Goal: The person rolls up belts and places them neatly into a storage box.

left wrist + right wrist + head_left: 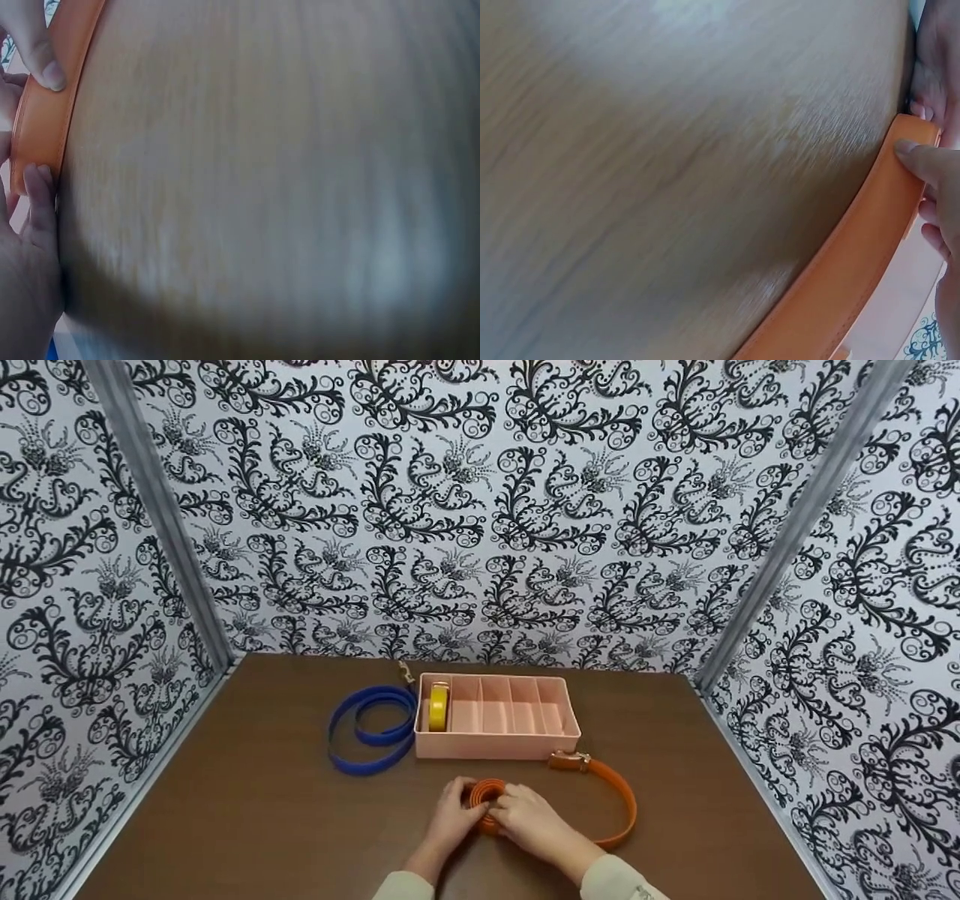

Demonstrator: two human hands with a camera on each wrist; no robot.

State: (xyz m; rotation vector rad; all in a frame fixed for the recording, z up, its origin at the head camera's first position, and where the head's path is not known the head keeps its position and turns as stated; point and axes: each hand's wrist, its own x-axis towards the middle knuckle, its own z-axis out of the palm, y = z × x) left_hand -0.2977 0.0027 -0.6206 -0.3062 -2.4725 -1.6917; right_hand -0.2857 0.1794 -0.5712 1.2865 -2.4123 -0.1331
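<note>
An orange belt (628,799) is partly wound into a coil standing on its edge near the table's front. My left hand (452,816) curls round the coil's left side, with the thumb at its near side. From the right, my right hand (532,823) pinches the coil, its thumb pressed on the belt's outer face in the right wrist view. The unwound length curves away to the right and back, ending in a gold-coloured metal buckle (576,760) beside the pink box (495,747). Stitching runs along the orange belt's edge (855,247).
The pink box has several compartments; a rolled yellow belt (438,709) stands in the leftmost. Left of it lies a loosely coiled blue belt (367,767), its metal end (406,672) near the box's back corner. Patterned walls (480,510) enclose the brown table (262,780).
</note>
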